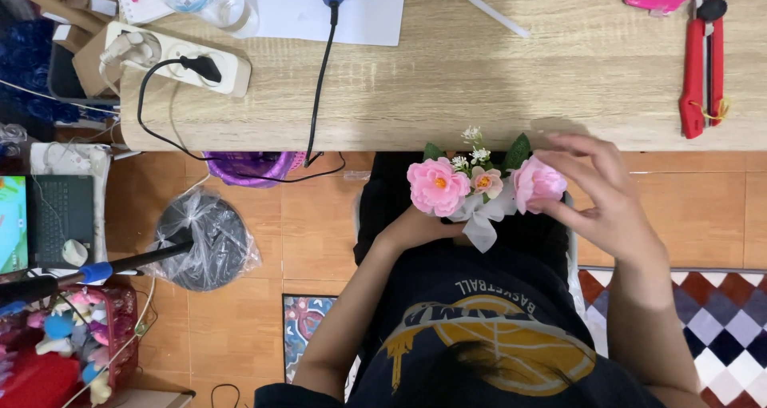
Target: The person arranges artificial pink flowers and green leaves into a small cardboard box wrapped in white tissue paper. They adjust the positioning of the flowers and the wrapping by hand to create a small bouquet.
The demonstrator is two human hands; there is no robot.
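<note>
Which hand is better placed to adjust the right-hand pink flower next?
Likely the right hand: its fingertips already touch the right pink flower. The left hand sits under the flower arrangement, apparently supporting it.

The left hand hides under the flower posy (fingers unseen).
</note>
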